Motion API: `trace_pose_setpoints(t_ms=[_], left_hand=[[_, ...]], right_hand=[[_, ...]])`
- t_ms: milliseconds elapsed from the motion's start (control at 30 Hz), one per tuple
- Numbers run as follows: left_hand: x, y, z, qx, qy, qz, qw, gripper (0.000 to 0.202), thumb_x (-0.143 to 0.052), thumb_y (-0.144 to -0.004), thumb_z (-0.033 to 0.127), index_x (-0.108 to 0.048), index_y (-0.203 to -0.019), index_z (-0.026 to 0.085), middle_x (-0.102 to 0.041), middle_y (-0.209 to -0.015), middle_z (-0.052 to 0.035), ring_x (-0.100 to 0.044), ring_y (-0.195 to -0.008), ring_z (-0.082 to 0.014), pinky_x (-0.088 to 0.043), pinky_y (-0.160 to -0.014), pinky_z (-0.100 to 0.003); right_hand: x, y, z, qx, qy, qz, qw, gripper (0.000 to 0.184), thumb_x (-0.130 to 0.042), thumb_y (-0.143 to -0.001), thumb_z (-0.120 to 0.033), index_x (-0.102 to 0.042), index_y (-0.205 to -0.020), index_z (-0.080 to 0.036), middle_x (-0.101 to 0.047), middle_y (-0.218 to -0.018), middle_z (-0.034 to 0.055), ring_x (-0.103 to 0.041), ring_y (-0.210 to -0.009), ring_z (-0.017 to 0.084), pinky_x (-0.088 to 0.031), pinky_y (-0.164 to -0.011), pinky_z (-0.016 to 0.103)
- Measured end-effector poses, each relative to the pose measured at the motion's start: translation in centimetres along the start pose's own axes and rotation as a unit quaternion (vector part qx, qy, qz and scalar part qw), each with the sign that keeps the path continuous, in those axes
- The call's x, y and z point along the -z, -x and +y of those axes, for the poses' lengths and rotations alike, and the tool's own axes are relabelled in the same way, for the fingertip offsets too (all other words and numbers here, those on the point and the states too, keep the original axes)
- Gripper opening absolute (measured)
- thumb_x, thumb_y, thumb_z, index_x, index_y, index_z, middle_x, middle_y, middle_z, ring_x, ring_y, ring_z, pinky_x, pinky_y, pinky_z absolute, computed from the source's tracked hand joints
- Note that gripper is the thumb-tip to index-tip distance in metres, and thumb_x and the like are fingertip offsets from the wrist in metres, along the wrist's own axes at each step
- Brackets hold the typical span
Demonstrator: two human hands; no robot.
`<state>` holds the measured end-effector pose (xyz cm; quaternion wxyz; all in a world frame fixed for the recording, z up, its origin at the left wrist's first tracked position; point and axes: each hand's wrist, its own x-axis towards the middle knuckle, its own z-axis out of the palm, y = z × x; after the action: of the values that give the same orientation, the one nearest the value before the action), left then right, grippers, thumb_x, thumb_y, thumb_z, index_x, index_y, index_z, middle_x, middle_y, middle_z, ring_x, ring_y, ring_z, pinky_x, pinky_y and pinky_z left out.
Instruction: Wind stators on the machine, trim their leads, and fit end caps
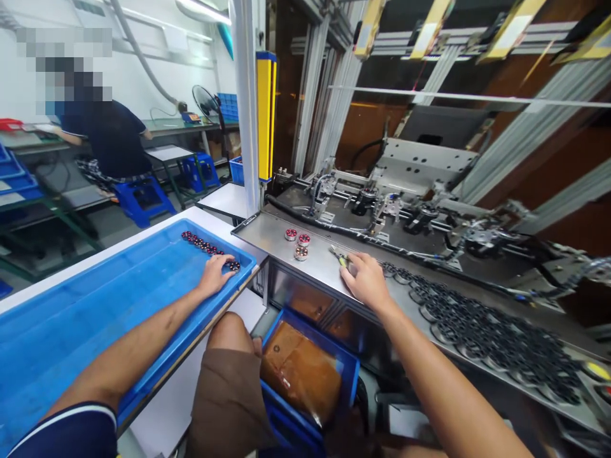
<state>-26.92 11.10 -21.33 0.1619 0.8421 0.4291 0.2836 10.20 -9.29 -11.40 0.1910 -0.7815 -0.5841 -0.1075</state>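
Observation:
My left hand (214,273) is inside the near-right end of a blue tray (95,299), its thumb and fingers closed on a small dark ring-shaped motor part (233,266). Beside it lies a row of similar small round parts (200,243), dark with reddish tints. Over the metal worktop (272,238), my right hand (366,278) is wrapped around pliers with yellow-green handles (340,257); their jaws point left and away from me. Left of the pliers are two red-topped round parts (291,235) and one copper-coloured round part (301,254).
Many black ring-shaped parts (487,331) cover the worktop on the right. Behind it stands a machine with clamps and cables (415,203), beside a yellow post (266,117). A blue bin (351,381) with brown contents sits below. Another person (112,137) sits at a far bench.

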Motion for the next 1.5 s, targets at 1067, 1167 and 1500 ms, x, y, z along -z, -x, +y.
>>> trace_pose_setpoints(t_ms=[1067,1167,1500], left_hand=[[-1.1,-2.6,21.6,-0.094,0.251,0.058,0.962,0.066,-0.074,-0.077,0.030,-0.042,-0.134,0.019,-0.070,-0.110,-0.0122,-0.071,-0.089,-0.0210,-0.058,-0.086,-0.041],[0.0,-1.0,23.2,-0.157,0.272,0.100,0.944,0.063,-0.067,-0.083,0.029,-0.036,-0.137,0.020,-0.066,-0.116,-0.0154,-0.070,-0.102,-0.0220,-0.058,-0.089,-0.039],[1.8,7.7,25.9,-0.195,0.361,0.166,0.897,0.062,-0.080,-0.067,0.008,-0.057,-0.124,0.021,-0.072,-0.109,-0.0084,-0.071,-0.098,-0.0214,-0.060,-0.087,-0.036]], right_hand=[[1.2,0.9,-0.6,0.004,-0.129,-0.003,0.992,0.029,-0.061,-0.091,-0.039,-0.063,-0.107,-0.015,-0.062,-0.117,0.0076,-0.057,-0.113,0.024,-0.043,-0.100,0.047],[1.7,0.6,-0.5,-0.002,-0.204,0.034,0.978,0.024,-0.068,-0.085,-0.035,-0.066,-0.095,-0.013,-0.066,-0.107,0.0079,-0.059,-0.108,0.024,-0.043,-0.099,0.047],[8.2,10.4,-8.3,-0.015,-0.418,0.032,0.908,0.036,-0.042,-0.097,-0.045,-0.059,-0.086,-0.015,-0.060,-0.071,0.0007,-0.054,-0.059,0.010,-0.046,-0.057,0.023]])
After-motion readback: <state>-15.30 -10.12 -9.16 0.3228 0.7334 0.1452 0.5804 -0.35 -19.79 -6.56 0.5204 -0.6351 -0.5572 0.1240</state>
